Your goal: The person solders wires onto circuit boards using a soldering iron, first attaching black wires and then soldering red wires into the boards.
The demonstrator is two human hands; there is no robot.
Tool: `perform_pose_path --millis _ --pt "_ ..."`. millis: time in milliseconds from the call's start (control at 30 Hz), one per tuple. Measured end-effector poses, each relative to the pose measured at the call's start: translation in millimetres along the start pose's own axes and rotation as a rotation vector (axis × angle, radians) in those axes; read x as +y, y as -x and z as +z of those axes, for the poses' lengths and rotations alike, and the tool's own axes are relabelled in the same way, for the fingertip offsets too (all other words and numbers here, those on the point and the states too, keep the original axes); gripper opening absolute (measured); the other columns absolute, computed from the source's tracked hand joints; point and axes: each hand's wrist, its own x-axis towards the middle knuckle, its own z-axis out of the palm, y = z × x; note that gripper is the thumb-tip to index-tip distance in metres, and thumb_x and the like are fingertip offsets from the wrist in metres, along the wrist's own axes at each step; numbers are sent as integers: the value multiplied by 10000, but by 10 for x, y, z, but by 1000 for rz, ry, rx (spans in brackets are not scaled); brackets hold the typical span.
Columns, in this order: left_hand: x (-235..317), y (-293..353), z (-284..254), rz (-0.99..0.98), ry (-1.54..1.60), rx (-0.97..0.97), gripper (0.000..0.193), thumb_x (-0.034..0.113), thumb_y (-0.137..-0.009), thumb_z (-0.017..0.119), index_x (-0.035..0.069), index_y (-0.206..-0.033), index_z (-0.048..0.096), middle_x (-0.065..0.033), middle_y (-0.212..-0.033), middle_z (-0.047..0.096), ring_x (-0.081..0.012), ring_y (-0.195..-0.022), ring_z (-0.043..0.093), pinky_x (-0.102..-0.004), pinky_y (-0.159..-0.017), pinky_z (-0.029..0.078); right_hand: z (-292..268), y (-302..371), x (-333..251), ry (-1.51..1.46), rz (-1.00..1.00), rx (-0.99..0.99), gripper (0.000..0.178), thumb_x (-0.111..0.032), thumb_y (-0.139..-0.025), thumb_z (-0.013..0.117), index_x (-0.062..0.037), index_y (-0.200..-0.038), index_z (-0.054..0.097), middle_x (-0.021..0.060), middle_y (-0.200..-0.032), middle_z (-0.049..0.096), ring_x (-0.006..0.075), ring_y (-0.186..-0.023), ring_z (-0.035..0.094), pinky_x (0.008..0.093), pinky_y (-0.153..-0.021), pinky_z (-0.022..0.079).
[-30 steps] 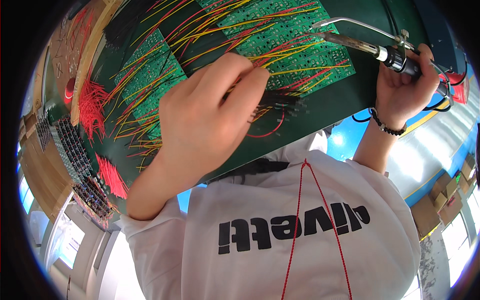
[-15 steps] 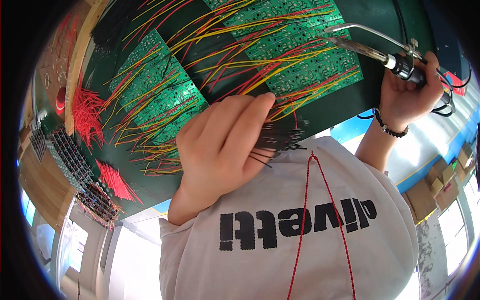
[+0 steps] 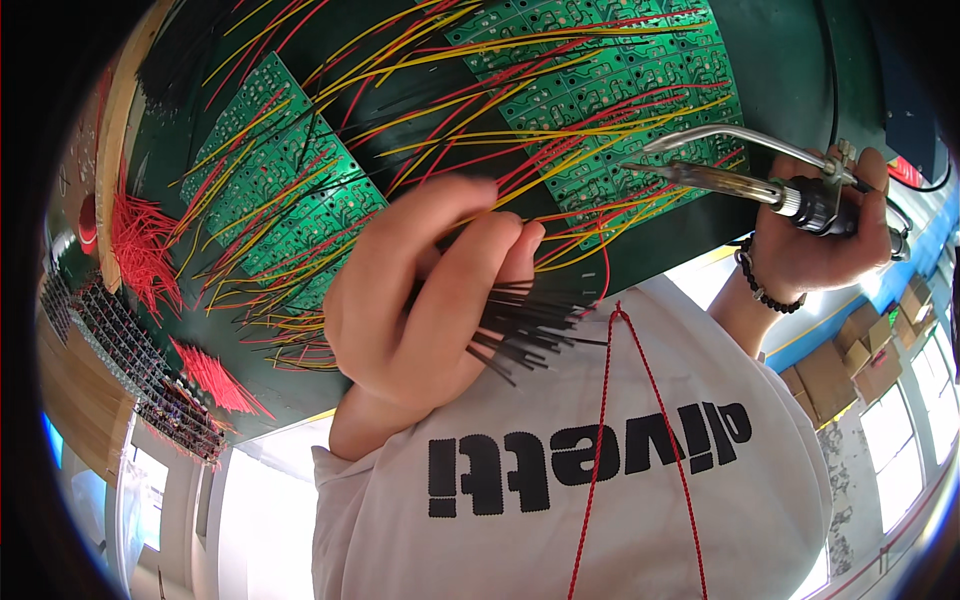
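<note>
My left hand is closed around a bundle of black wires, whose ends fan out beside the front of my shirt. Its index finger is lifted from the others and slightly blurred. In my right hand is a soldering iron with a curved metal feed tube clamped to it. The iron's tip points left, over the near part of the right green circuit board panel. Red and yellow wires run leftward from that panel. The left circuit board panel bears red, yellow and some black wires.
A pile of red wires lies at the table's left, with a smaller red bundle nearer me. Stacked wired boards stand by the left edge. A black cable runs along the right. Cardboard boxes stand beyond the table.
The soldering iron and my right hand have come nearer to me. My left index finger has lifted apart from the other fingers, and the black wires have tilted a little.
</note>
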Motion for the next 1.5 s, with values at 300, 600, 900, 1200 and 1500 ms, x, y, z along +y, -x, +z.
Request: perform_pose_path --millis 300,600,900,1200,1500 --pt "75 -7 -66 -168 -28 -224 97 12 -712 636 12 -740 543 -140 -912 635 -123 -593 576 -178 -428 409 -18 7 120 222 -157 -54 230 -142 -735 435 -29 -597 290 60 -628 282 152 -490 408 274 -424 354" --pt "75 -20 -72 -153 -58 -228 96 23 -714 632 14 -717 536 -136 -879 643 -147 -603 593 -185 -432 414 64 134 39 336 -125 -52 241 -137 -695 526 -76 -694 293 44 -536 381 93 -469 331 239 -442 315" --pt "81 -22 -89 -164 -33 -221 87 28 -722 634 13 -726 548 -133 -882 642 -147 -608 594 -192 -443 426 -3 121 60 288 -127 -62 249 -152 -696 526 -89 -677 286 36 -536 352 101 -465 313 228 -444 297" --pt "96 -30 -81 -179 -32 -241 87 10 -722 633 -2 -754 552 -156 -892 633 -185 -656 609 -217 -520 471 0 129 69 340 -130 -33 276 -148 -697 554 -65 -659 293 20 -542 333 75 -463 310 201 -438 277" --pt "91 -39 -75 -186 -27 -245 97 6 -719 637 -6 -759 549 -161 -877 633 -195 -666 613 -227 -533 478 82 152 47 298 -96 -91 289 -112 -693 574 -81 -671 288 14 -548 367 67 -464 303 197 -456 312"
